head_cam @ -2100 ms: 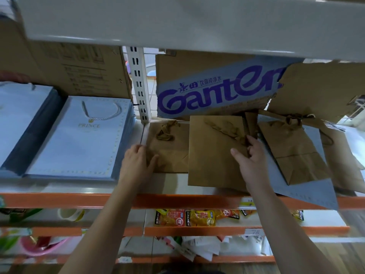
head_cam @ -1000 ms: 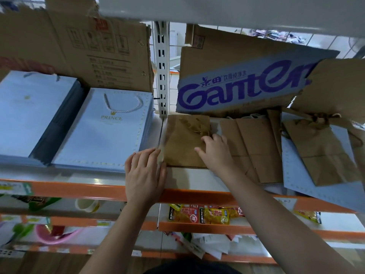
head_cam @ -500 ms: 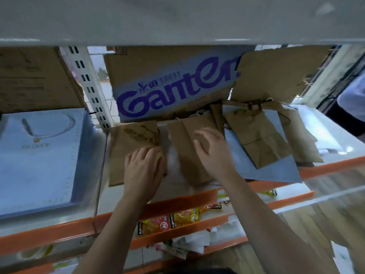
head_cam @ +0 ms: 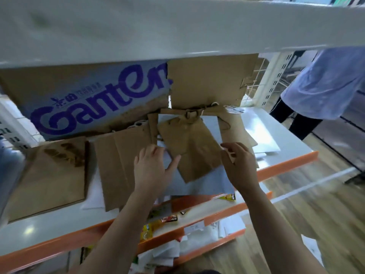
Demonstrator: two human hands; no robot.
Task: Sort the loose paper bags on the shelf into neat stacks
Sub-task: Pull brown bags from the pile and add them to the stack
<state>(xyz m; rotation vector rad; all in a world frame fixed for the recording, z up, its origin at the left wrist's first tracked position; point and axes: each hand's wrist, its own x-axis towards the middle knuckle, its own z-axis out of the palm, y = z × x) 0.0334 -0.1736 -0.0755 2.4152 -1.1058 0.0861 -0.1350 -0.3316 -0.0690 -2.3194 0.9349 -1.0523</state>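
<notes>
Flat brown paper bags lie on the white shelf (head_cam: 276, 135). One stack of brown bags (head_cam: 51, 175) sits at the left, and a second brown bag (head_cam: 118, 161) lies beside it. A smaller brown bag (head_cam: 193, 147) with twisted handles lies askew on a pale blue bag (head_cam: 207, 184). My left hand (head_cam: 152, 171) hovers at that small bag's left edge, fingers spread, thumb near its side. My right hand (head_cam: 239, 165) is at its right edge with fingers loosely bent, holding nothing. More brown bags (head_cam: 235, 125) lie behind.
A cardboard box printed "Ganten" (head_cam: 94, 103) and plain cardboard (head_cam: 207, 80) stand at the back. The upper shelf's edge (head_cam: 177, 26) hangs low overhead. Lower shelves hold snack packets (head_cam: 158, 224) and papers. A person in a pale blue top (head_cam: 325, 82) stands at the right.
Both hands left the left-hand brown bags and moved right to flank the small brown bag on the blue one. The view swung to the right.
</notes>
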